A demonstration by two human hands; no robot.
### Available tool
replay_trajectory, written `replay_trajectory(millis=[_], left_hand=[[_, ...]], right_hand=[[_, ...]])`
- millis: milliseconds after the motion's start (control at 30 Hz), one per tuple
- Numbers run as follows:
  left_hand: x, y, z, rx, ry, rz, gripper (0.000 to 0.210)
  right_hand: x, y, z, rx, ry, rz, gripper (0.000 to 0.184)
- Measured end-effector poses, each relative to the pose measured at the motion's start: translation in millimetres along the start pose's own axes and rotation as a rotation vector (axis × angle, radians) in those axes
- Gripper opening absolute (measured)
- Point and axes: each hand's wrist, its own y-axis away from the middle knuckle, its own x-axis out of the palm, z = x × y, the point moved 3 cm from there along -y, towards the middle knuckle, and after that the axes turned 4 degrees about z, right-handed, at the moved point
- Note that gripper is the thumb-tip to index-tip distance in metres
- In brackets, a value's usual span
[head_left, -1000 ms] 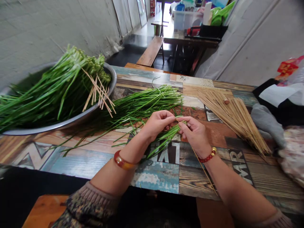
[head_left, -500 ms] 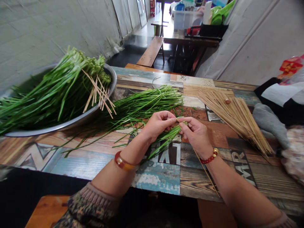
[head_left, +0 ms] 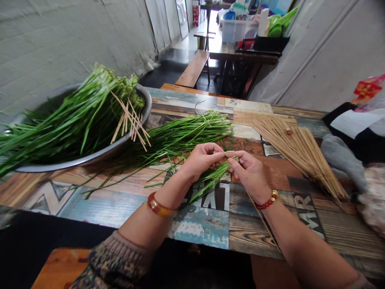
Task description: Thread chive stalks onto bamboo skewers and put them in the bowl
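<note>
My left hand (head_left: 203, 161) and my right hand (head_left: 249, 171) meet over the table, fingertips almost touching. Between them the left thumb and forefinger pinch the end of a garlic chive stalk. My right hand is closed on a small bunch of garlic chives (head_left: 212, 178), whose leaves trail down to the left. A thin bamboo skewer (head_left: 262, 220) slants from under the right hand towards the table's front edge; its upper end is hidden by the fingers. Just beyond my hands lies a loose pile of garlic chives (head_left: 192, 130).
At left stands a metal basin (head_left: 99, 155) heaped with chives, with several threaded skewers (head_left: 132, 122) sticking out over its rim. Loose bamboo skewers (head_left: 300, 156) fan out at right, near a grey cloth (head_left: 341, 156). A wooden bench (head_left: 194, 70) stands beyond the table (head_left: 198, 228).
The whole view has shifted slightly, so things appear a little lower and further right. My hands keep nearly the same pinching pose at the stalk ends.
</note>
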Motion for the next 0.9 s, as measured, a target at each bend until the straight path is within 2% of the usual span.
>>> replay_trajectory(millis=[367,567,900], left_hand=[[-0.5,0.7,-0.7,-0.004,-0.02,0.02,0.02],[-0.2,0.9,-0.4,0.003,-0.021,0.042,0.02],[-0.1,0.0,2.2,-0.005,0.008,0.018,0.023]], right_hand=[[0.0,-1.1,-2.8,0.004,-0.019,0.024,0.024],[-0.1,-1.1,0.5,-0.02,-0.053,0.028,0.042],[0.2,-2.2,-0.5,-0.027,-0.041,0.048,0.037]])
